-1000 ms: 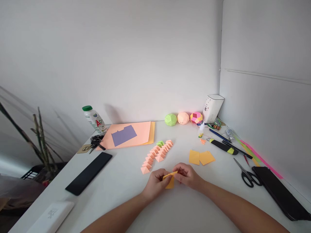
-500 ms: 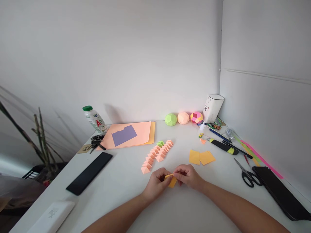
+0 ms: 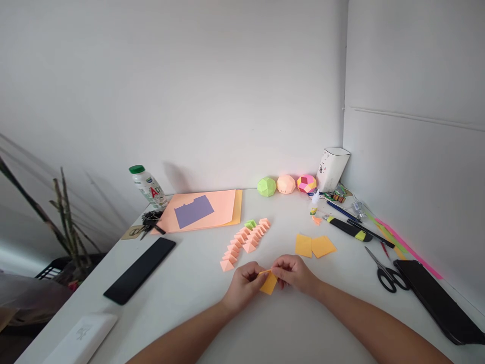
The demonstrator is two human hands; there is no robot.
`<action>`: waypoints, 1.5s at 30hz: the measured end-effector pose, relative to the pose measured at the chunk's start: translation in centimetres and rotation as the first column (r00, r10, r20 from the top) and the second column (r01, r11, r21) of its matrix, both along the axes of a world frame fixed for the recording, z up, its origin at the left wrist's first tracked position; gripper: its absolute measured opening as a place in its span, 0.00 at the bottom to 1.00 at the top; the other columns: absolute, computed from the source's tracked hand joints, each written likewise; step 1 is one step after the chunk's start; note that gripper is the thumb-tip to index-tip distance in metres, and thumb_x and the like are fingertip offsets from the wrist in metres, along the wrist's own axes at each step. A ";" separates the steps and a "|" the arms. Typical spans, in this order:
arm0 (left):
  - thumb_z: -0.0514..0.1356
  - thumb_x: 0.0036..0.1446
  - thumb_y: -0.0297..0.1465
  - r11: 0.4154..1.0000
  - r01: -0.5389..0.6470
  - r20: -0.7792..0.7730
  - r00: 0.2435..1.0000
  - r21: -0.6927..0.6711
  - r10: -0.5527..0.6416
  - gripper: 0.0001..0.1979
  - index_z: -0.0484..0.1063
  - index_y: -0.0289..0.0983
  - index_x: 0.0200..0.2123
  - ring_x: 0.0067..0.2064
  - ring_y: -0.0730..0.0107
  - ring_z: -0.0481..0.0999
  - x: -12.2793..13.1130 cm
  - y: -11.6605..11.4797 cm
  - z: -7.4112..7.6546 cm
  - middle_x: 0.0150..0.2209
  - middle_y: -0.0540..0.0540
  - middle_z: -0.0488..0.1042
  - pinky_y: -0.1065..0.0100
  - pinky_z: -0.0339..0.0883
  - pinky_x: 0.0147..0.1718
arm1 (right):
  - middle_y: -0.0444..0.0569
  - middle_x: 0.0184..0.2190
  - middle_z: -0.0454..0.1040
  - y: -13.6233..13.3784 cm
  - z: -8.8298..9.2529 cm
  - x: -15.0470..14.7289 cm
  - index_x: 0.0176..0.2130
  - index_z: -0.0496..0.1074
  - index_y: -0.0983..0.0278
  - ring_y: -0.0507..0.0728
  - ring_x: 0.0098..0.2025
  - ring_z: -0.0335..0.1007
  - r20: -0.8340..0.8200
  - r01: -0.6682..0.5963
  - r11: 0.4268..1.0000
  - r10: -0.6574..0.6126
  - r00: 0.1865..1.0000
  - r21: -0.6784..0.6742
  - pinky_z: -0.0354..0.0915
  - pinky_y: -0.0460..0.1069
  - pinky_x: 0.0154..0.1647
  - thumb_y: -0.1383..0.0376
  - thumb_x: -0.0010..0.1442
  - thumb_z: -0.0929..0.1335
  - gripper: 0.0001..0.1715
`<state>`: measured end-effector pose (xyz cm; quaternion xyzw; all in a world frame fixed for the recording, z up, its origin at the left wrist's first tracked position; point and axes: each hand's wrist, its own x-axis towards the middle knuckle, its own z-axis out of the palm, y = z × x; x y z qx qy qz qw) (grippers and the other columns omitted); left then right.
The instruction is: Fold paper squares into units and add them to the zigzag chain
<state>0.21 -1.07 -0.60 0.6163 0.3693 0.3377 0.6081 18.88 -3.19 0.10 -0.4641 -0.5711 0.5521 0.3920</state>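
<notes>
Both my hands meet just above the white table, pinching a small folded piece of orange paper. My left hand grips its left edge with fingers curled. My right hand pinches its top right corner. Just behind my hands lies a row of several folded pink paper units, with one green unit at its far end. Two orange paper squares lie flat to the right of them.
Three paper balls and a white box stand by the back wall. Orange sheets with a purple cutout, a bottle, keys and a black case lie left. Scissors, pens and a black phone lie right.
My hands have turned the orange paper a little; its flat face now hangs lower between my fingers. Everything else on the table stays where it was.
</notes>
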 end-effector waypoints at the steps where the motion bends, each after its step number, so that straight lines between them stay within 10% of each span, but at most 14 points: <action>1: 0.59 0.52 0.42 1.000 -0.002 -0.005 1.000 0.006 0.002 0.16 0.71 0.34 0.24 0.26 0.73 0.67 0.0 0.0 0.1 0.24 0.50 0.66 0.73 0.61 0.24 | 0.41 0.18 0.68 0.0 0.0 0.0 0.29 0.70 0.66 0.49 0.19 0.65 -0.002 0.002 1.000 -0.002 1.000 -0.009 0.56 0.43 0.19 0.56 0.55 0.68 0.15; 16: 0.50 0.58 0.45 0.999 -0.010 -0.071 0.997 0.041 0.013 0.23 0.64 0.35 0.19 0.23 0.75 0.59 0.0 -0.2 0.5 0.20 0.52 0.58 0.74 0.55 0.21 | 0.40 0.18 0.68 0.2 0.1 0.1 0.29 0.69 0.65 0.49 0.19 0.66 -0.027 -0.006 0.999 0.005 1.000 -0.050 0.58 0.43 0.20 0.55 0.53 0.68 0.15; 25: 0.57 0.54 0.34 0.992 -0.010 -0.018 1.000 0.123 0.012 0.07 0.67 0.36 0.28 0.31 0.71 0.67 0.3 -0.3 -0.1 0.29 0.49 0.66 0.71 0.63 0.29 | 0.42 0.20 0.70 -0.1 0.0 -0.2 0.29 0.71 0.65 0.51 0.21 0.67 0.011 -0.044 0.999 0.044 0.999 -0.018 0.62 0.45 0.22 0.56 0.54 0.68 0.13; 45: 0.58 0.53 0.38 0.996 0.020 0.064 0.998 -0.083 -0.015 0.10 0.64 0.36 0.31 0.26 0.75 0.64 0.3 -0.3 0.2 0.26 0.51 0.65 0.74 0.57 0.24 | 0.40 0.21 0.67 0.0 -0.2 -0.1 0.29 0.65 0.64 0.49 0.20 0.65 -0.059 0.038 0.998 -0.041 0.997 -0.052 0.61 0.44 0.21 0.60 0.55 0.66 0.10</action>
